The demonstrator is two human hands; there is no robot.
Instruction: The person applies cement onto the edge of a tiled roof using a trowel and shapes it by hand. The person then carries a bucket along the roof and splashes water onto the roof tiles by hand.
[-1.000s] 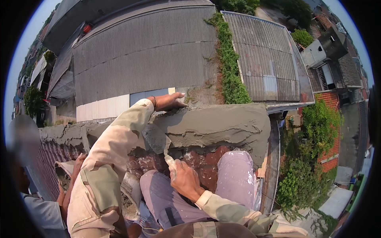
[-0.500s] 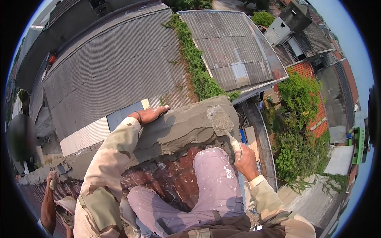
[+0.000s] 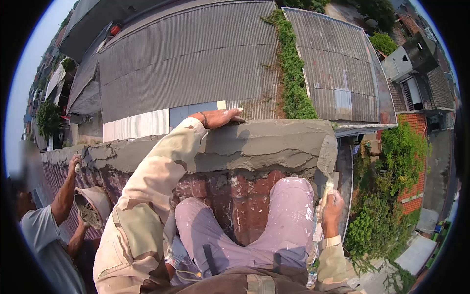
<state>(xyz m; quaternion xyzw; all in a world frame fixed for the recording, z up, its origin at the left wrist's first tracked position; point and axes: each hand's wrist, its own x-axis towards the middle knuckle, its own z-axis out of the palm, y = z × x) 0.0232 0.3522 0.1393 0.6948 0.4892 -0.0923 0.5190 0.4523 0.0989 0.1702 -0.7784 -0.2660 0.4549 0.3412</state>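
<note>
My right hand (image 3: 333,208) grips the handle of a trowel (image 3: 326,156), its mortar-smeared blade lying against the right end of the wall top. Fresh grey mortar (image 3: 274,144) covers this wall top, smooth above and ragged along its lower edge. At the far edge of the mortar rests my left hand (image 3: 223,117), fingers stretched out and holding nothing. Below the mortar, reddish-brown roof tiles (image 3: 240,196) slope towards me, splashed with cement. My knees in paint-spotted trousers (image 3: 291,206) sit over the tiles.
On the left, a co-worker (image 3: 51,230) holds a bucket (image 3: 100,203) of mortar and has a hand raised to the wall. Past the wall lie lower corrugated roofs (image 3: 186,73). A steep drop with trees (image 3: 396,161) lies to the right.
My view has turned left, so the co-worker and bucket show more fully. The trowel has moved from the mortar's upper face to its right end. My left hand remains at the far edge.
</note>
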